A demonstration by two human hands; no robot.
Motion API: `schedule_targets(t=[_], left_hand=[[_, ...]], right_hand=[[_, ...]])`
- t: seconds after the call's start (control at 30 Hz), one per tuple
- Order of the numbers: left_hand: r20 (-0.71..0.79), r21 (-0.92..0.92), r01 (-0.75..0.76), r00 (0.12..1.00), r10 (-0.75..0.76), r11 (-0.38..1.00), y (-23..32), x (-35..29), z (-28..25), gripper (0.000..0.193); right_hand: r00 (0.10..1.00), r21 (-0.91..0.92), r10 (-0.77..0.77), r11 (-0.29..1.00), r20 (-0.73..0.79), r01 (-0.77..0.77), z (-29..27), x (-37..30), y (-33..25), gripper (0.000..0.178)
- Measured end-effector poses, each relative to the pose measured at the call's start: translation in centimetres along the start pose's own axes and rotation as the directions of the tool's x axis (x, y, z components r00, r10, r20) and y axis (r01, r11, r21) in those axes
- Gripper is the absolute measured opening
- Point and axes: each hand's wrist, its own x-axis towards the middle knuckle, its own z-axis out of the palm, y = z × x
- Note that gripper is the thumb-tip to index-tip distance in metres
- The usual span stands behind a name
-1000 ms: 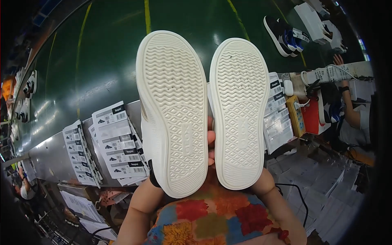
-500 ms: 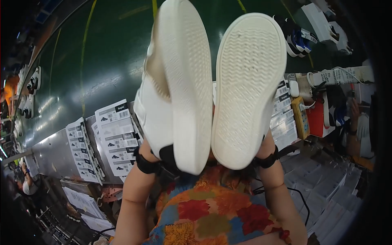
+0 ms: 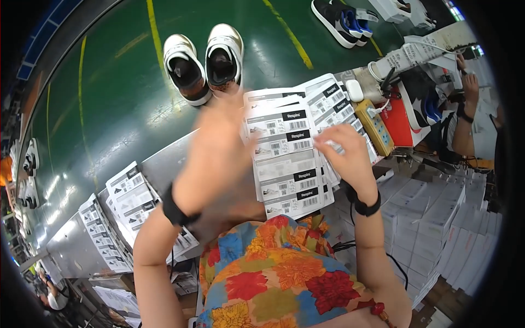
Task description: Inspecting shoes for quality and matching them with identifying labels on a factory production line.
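A pair of white sneakers stands on the green surface, the left shoe [image 3: 187,68] and the right shoe [image 3: 224,54] side by side, toes pointing away, with dark insides and patterned heels. Just nearer than their heels is my left hand [image 3: 216,145], smeared by motion, so its fingers cannot be read. Sheets of barcode labels [image 3: 287,164] lie stacked in front of me. At the right edge of this stack my right hand [image 3: 350,158] has its thumb and forefinger pinched together on a label sheet. Both wrists wear black bands.
More label sheets [image 3: 112,232] lie at the left on the metal ledge [image 3: 172,158]. To the right are a yellow power strip [image 3: 374,128], a white charger [image 3: 354,91] and a red shoebox [image 3: 399,123]. Dark shoes [image 3: 344,24] stand far right; white boxes [image 3: 421,218] are stacked below right.
Both hands have left the white shoes held up soles outward. A pair now stands on the green surface. My right hand is at the labels, my left moving near the heels.
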Motion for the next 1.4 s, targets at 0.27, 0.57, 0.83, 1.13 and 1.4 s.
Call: schedule_targets(t=[0.27,0.57,0.83,1.13,1.4], left_hand=[[0.484,0.133,-0.167,0.871,0.082,0.977,5.5,-2.5,7.4,0.084],[0.402,0.105,-0.19,0.906,0.133,0.976,4.4,-3.1,7.6,0.082],[0.451,0.06,-0.262,0.868,0.208,0.963,2.9,-2.0,6.9,0.085],[0.43,0.039,-0.225,0.883,0.187,0.974,3.1,-2.8,6.7,0.08],[0.372,-0.036,-0.272,0.889,0.265,0.962,1.5,-1.7,7.3,0.067]], right_hand=[[0.999,-0.218,0.032,0.976,0.009,-0.029,3.1,-6.1,1.6,0.04],[0.993,-0.251,-0.051,0.968,-0.106,0.022,4.8,-7.1,1.5,0.029],[0.982,-0.389,-0.129,0.919,-0.14,0.066,4.5,-8.4,-0.2,0.031],[0.993,-0.368,-0.112,0.925,-0.04,0.089,5.0,-7.2,0.9,0.033],[0.998,-0.519,-0.032,0.855,-0.051,0.001,4.7,-8.7,-2.5,0.022]])
